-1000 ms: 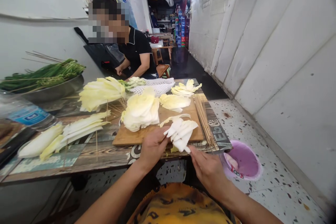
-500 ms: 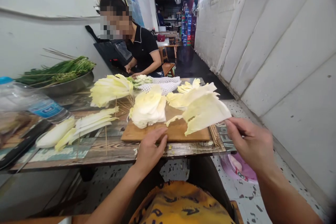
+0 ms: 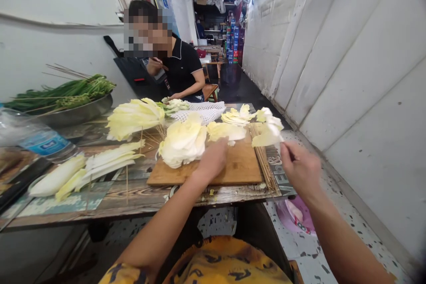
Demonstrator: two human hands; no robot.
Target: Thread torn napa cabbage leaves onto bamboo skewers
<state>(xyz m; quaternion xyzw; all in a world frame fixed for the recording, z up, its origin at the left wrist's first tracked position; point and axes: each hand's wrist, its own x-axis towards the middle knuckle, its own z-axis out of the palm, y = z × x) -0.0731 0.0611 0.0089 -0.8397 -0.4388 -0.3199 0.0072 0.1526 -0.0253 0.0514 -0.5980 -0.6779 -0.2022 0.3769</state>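
My right hand (image 3: 299,166) is closed around the end of a pale napa cabbage leaf (image 3: 268,131), holding it up over the right edge of the table. The leaf looks bunched and blurred. My left hand (image 3: 213,159) reaches over the cutting board (image 3: 239,168), its fingers hidden at the near edge of another cabbage leaf (image 3: 224,131); I cannot tell whether they grip it. Just left of that hand, a pile of cabbage leaves (image 3: 183,142) rests on the board. Thin wooden skewers (image 3: 264,164) lie along the board's right side.
More cabbage leaves (image 3: 135,117) and sliced cabbage pieces (image 3: 113,159) lie at left, near a black-handled knife (image 3: 20,186) and a water bottle (image 3: 46,142). A metal bowl (image 3: 76,113) holds green vegetables. Across the table sits a person in black (image 3: 186,69).
My right hand has lifted its leaf right, off the board's area, and the leaf now looks bunched. My left hand has moved forward and right to another leaf. The other person has raised a hand.
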